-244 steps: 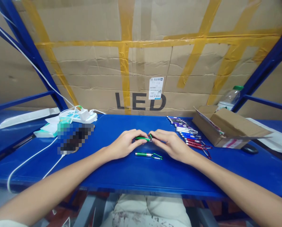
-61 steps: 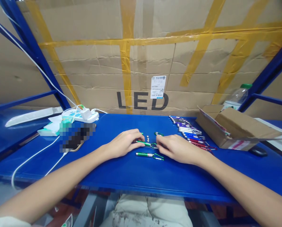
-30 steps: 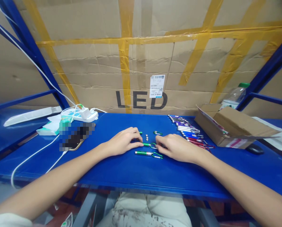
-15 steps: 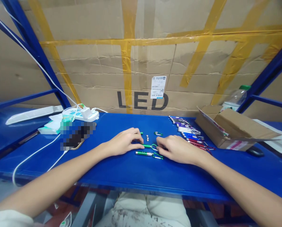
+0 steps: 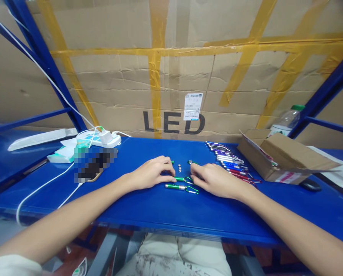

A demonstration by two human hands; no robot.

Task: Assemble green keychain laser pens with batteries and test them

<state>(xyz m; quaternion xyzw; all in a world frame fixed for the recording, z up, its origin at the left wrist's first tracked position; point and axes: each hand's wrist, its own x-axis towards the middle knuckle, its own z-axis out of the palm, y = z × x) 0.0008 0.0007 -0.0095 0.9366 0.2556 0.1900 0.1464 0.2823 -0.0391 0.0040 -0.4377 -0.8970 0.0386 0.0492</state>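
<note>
My left hand (image 5: 152,173) is curled low over the table. Its thumb and forefinger close on the left end of a slim green penlight (image 5: 180,179), whose clip lies to the right. Part of another green tube (image 5: 172,162) shows behind these fingers. My right hand (image 5: 213,177) is bent, thumb and forefinger apart, with its fingertips at a small green carabiner clip (image 5: 190,162) that they partly cover. Between my hands lie several small silver button cells (image 5: 180,168). In front of them is a complete green penlight with a carabiner (image 5: 175,186).
Several coloured penlights (image 5: 231,161) lie in a row to the right. Beside them stand an open cardboard box (image 5: 277,170), a black mouse (image 5: 311,184) and a plastic bottle (image 5: 289,117). At left are a phone (image 5: 95,166), a power strip (image 5: 111,142) and white cables.
My right hand has moved from the nearer penlight's clip to the farther carabiner and now partly covers it. My left hand stays nearly in place; the penlight under it has shifted slightly.
</note>
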